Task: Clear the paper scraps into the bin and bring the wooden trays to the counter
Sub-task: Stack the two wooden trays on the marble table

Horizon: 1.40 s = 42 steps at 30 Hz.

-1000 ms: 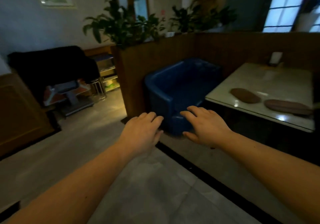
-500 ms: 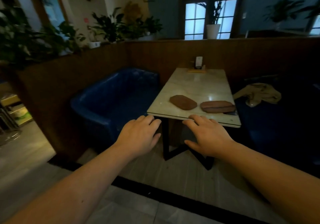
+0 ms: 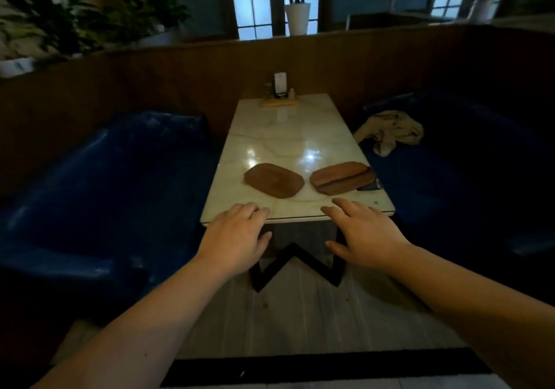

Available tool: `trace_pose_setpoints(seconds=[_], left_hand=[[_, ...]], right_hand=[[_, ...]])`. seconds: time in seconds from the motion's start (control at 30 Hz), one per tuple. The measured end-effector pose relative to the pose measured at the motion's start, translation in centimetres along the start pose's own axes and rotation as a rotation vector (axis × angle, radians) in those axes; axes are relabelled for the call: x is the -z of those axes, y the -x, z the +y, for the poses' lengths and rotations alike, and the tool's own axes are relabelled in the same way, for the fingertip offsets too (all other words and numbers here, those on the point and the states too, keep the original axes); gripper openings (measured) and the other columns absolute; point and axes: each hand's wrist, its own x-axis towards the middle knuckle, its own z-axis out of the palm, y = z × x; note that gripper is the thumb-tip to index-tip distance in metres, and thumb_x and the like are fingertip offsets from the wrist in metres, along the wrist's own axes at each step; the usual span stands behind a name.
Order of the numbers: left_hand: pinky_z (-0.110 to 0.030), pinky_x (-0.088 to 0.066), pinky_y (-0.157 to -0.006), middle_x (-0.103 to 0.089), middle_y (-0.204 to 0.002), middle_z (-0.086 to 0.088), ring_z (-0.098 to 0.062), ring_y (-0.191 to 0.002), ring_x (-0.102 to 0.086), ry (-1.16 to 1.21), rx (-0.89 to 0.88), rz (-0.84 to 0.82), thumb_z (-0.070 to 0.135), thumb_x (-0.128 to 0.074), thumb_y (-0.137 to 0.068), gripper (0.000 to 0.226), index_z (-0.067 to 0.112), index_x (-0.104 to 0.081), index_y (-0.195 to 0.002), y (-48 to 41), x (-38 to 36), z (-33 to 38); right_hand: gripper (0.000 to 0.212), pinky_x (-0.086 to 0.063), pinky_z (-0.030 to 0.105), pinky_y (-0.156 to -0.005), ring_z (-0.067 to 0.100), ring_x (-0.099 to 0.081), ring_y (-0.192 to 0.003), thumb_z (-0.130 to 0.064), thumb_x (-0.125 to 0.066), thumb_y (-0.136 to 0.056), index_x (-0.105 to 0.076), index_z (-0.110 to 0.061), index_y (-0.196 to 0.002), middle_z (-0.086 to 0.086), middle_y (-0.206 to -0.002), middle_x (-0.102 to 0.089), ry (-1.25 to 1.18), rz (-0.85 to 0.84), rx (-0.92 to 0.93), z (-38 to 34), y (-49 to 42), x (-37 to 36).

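- Both hands out in front, palms down, fingers loosely spread, nothing held: left hand (image 3: pixel 237 235) over the near left corner of the table (image 3: pixel 288 136), right hand (image 3: pixel 365 232) just short of the near edge, toward the right.
- Reads as a reach toward the trays; no contact with either so far.
- Single wooden tray (image 3: pixel 274 179) flat on the marble, near the near edge, a little left of centre.
- Stacked wooden trays (image 3: pixel 342 177) just beside it, toward the near right corner, upper one skewed on the lower; probably piled for one carry.
- Small dark flat object (image 3: pixel 370 185) touching the stack's right side, at the right edge; too dim to name.
- No paper scraps visible on the tabletop, no bin, no counter in sight.
- Card stand (image 3: pixel 280 92) parked at the far edge, clear of the work.
- Crumpled beige cloth (image 3: pixel 390 133) on the right blue bench (image 3: pixel 468 163), off the table entirely.
- Likely next: one hand per pile, or single tray slid onto the stack first.
- Risk, as a guess: polished top, skewed stack, possible slip on lifting.
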Motion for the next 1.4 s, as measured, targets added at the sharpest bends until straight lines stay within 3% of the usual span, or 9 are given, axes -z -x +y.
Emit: trace_pose_setpoints(seconds=[0.4, 0.87, 1.07, 1.23, 1.4], left_hand=[[-0.039, -0.049, -0.082, -0.056, -0.123, -0.004, -0.024, -0.108, -0.054, -0.052, -0.110, -0.151, 0.043, -0.048, -0.090, 0.043, 0.021, -0.048, -0.127, -18.2, -11.2, 0.6], [-0.041, -0.049, -0.083, -0.053, -0.128, -0.003, -0.023, -0.111, -0.050, -0.015, -0.043, -0.395, 0.046, -0.040, -0.092, 0.047, 0.022, -0.040, -0.132, -33.9, -22.5, 1.5], [-0.041, -0.050, -0.083, -0.051, -0.130, -0.004, -0.025, -0.116, -0.050, 0.070, 0.002, -0.496, 0.047, -0.041, -0.092, 0.050, 0.019, -0.040, -0.133, -39.4, -26.7, 0.3], [-0.042, -0.049, -0.087, -0.052, -0.129, -0.007, -0.029, -0.117, -0.052, 0.160, 0.109, -0.561, 0.050, -0.041, -0.091, 0.054, 0.019, -0.038, -0.134, -44.1, -30.1, -1.2], [-0.043, -0.049, -0.090, -0.052, -0.132, -0.008, -0.030, -0.120, -0.052, 0.211, 0.170, -0.647, 0.050, -0.042, -0.091, 0.055, 0.016, -0.039, -0.134, -46.9, -33.9, -2.2]], right_hand=[[0.069, -0.030, 0.047, -0.113, 0.031, -0.025, -0.143, -0.053, -0.047, -0.090, -0.023, -0.025, -0.148, 0.012, -0.160, -0.020, 0.085, -0.113, -0.003, 14.2, -13.2, -6.8], [0.060, -0.044, 0.041, -0.098, 0.024, -0.047, -0.128, -0.050, -0.050, -0.088, -0.033, -0.028, -0.142, 0.001, -0.148, -0.041, 0.033, -0.290, -0.069, 30.9, -24.0, -12.1], [0.050, -0.045, 0.040, -0.094, 0.022, -0.052, -0.119, -0.046, -0.053, -0.088, -0.042, -0.029, -0.134, 0.000, -0.138, -0.049, -0.094, -0.312, -0.183, 34.6, -29.3, -14.2], [0.067, -0.050, 0.038, -0.080, 0.024, -0.056, -0.113, -0.051, -0.058, -0.085, -0.030, -0.029, -0.142, 0.001, -0.134, -0.048, -0.238, -0.362, -0.350, 37.4, -33.1, -16.1], [0.069, -0.048, 0.040, -0.080, 0.028, -0.056, -0.115, -0.050, -0.061, -0.085, -0.030, -0.026, -0.142, 0.007, -0.136, -0.049, -0.330, -0.371, -0.461, 39.8, -35.8, -18.3]])
